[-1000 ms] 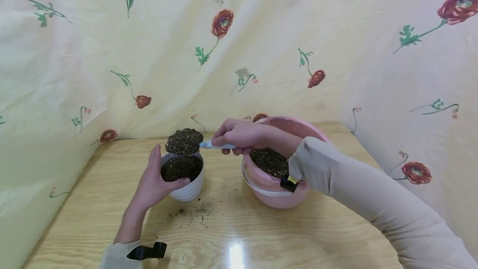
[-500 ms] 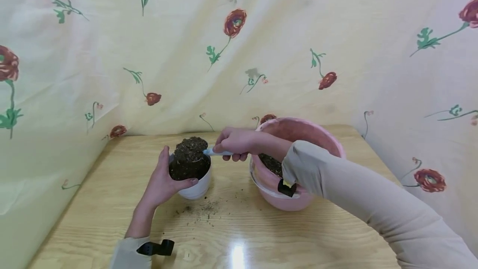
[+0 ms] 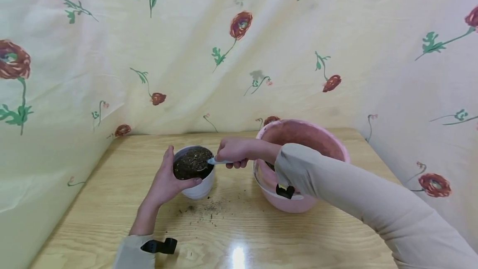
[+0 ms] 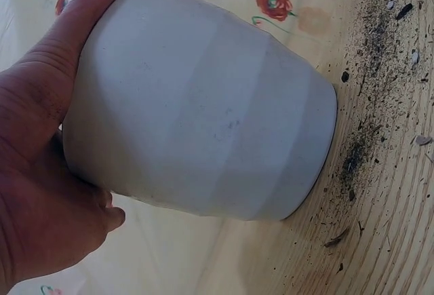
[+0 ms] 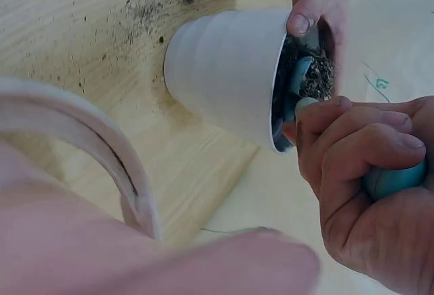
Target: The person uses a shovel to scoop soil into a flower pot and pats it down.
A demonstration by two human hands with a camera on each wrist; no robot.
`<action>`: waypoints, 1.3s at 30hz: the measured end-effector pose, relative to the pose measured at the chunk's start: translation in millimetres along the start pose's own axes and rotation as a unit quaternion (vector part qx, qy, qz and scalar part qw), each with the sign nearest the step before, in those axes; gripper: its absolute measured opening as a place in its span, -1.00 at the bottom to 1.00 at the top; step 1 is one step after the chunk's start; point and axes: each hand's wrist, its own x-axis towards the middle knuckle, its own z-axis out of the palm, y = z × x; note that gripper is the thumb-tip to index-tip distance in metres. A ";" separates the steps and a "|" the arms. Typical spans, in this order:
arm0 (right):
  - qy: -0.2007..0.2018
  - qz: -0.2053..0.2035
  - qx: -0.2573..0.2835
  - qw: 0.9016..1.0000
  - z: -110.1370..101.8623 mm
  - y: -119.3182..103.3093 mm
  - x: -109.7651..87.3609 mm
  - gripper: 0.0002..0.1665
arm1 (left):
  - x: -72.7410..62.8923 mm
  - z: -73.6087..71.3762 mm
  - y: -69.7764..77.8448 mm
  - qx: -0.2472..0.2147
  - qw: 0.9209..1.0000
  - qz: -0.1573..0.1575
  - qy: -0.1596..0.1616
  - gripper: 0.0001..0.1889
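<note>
A white flower pot [image 3: 198, 189] stands upright on the table, with dark soil [image 3: 192, 163] inside. My left hand [image 3: 168, 184] grips its left side near the rim; in the left wrist view the thumb lies along the pot wall [image 4: 196, 105]. With curled fingers my right hand [image 3: 236, 151] holds a small blue garden trowel [image 3: 221, 161] by the handle. The right wrist view shows the trowel's blue blade [image 5: 301, 74] inside the pot's mouth, carrying a heap of soil. Part of the blade is hidden by the pot rim.
A larger pink bucket [image 3: 285, 204] with a white handle stands to the right, partly under my right forearm. Scattered soil crumbs [image 3: 209, 209] lie in front of the pot on the wooden table [image 3: 209, 244]. Flowered cloth [image 3: 194, 61] hangs behind and at both sides.
The right hand has lowered the loaded trowel from above the pot into its mouth. The left hand keeps its hold on the pot. The head view has shifted slightly.
</note>
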 end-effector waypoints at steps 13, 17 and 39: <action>-0.067 0.066 -0.125 0.988 -16.7 -34.1 16.1 -0.58 | -1.7 0.0 -5.2 0.006 1.000 0.006 0.005 0.41; -0.087 0.113 -0.157 0.977 -27.5 -48.1 18.4 -0.71 | 1.4 0.0 -3.1 0.015 1.000 0.012 0.007 0.39; -0.126 0.177 -0.207 0.954 -50.3 -83.7 20.3 -0.66 | 4.4 -0.4 -0.4 0.013 1.000 0.011 0.004 0.37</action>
